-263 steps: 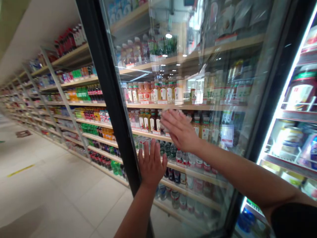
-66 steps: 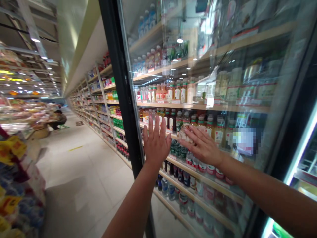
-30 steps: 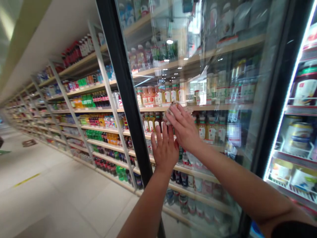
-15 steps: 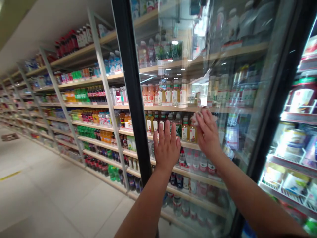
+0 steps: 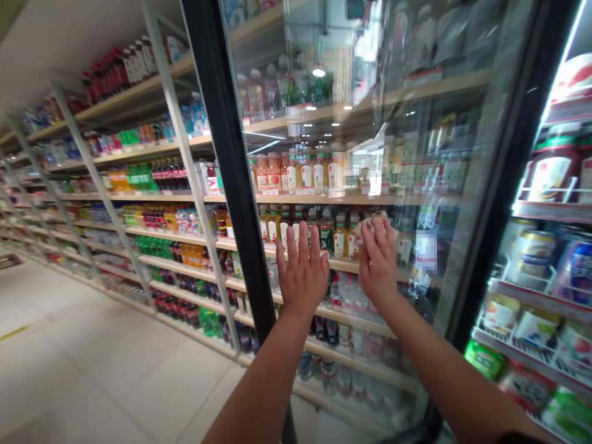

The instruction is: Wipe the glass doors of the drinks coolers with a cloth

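Observation:
A tall glass door (image 5: 370, 123) with a black frame (image 5: 217, 142) stands swung out in front of me. My left hand (image 5: 303, 271) lies flat on the glass with its fingers spread and straight, close to the frame. Just to its right, my right hand (image 5: 380, 262) presses a small crumpled cloth (image 5: 367, 223) against the glass under its fingertips. Through the pane I see shelves of bottled drinks (image 5: 305, 176).
Long open shelves of bottles (image 5: 152, 179) run away to the left along a tiled aisle floor (image 5: 92, 370). On the right, a lit fridge interior (image 5: 550, 259) holds tubs and packs on wire racks. Ceiling lights reflect in the glass.
My right hand with the cloth has slid to the right and down across the glass over the last second. My left hand stays flat in nearly the same spot.

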`<state>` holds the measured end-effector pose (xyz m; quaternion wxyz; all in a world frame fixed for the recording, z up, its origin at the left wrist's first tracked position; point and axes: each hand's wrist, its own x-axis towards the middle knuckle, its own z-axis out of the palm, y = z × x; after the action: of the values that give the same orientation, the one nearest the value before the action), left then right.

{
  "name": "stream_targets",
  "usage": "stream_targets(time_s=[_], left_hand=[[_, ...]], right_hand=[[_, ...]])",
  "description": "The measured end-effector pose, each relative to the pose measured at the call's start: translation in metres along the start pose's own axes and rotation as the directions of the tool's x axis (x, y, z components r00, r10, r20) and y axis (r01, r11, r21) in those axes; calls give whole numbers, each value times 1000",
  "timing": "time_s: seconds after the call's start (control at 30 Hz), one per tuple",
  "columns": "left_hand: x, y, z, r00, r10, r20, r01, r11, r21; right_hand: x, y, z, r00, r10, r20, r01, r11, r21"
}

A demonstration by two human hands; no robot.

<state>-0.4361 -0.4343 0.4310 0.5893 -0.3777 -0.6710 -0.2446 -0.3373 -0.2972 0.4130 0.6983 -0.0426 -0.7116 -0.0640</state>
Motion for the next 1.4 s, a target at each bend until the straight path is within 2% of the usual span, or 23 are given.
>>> stream_targets(time_s=[0.1,0.17,0.27,0.37,0.47,0.53,0.6,0.67,0.77,0.83,0.97,1.03,1.13,1.2,1.33,1.4], left_hand=[[-1,0,-1,1000,2,10,-2,1000,6],[-1,0,-2,1000,4,16,-4,1000,6],[-1,1,-3,1000,0,11,0,1000,4],[0,1,-4,1000,-13,27,14,999,-34],[0,2,-4,998,-24,62,30,996,-86],[0,2,-5,997,-30,76,37,994,-104],[0,2,-5,996,-33,80,42,993,-113],[0,2,-6,996,-34,81,43,992,-116],[0,4,-7,996,-34,81,43,993,-109],[0,6,-7,997,-30,71,37,995,-97],[-1,7,-7,998,-22,59,27,996,-85],[-2,7,-8,998,-22,63,27,996,-83],[-2,7,-9,998,-24,57,28,996,-79],[-2,7,-9,998,-28,60,33,996,-89],[-2,7,-7,998,-36,59,43,993,-109],[-2,6,-6,998,-32,46,36,994,-102]], right_hand=[[-17,-9,0,981,-149,126,145,989,41],[-21,-5,-4,968,-188,167,182,982,49],[-16,15,-15,996,-43,78,41,999,19],[-25,27,-23,997,67,31,-67,998,-3],[-51,20,-26,988,-39,149,35,999,28],[-61,15,-27,958,-129,255,114,991,71],[-54,18,-29,958,-109,265,92,993,74],[-34,27,-31,986,11,168,-18,999,45],[-14,35,-30,988,145,48,-147,989,35],[-16,31,-27,991,114,66,-118,992,53],[-19,16,-20,979,-95,178,70,987,143],[-2,15,-17,984,-83,155,58,985,162],[29,17,-11,999,27,43,-34,987,156],[40,14,-8,998,56,-7,-54,986,155],[51,6,-3,998,-37,50,29,988,152],[66,6,0,994,-83,68,71,985,158]])
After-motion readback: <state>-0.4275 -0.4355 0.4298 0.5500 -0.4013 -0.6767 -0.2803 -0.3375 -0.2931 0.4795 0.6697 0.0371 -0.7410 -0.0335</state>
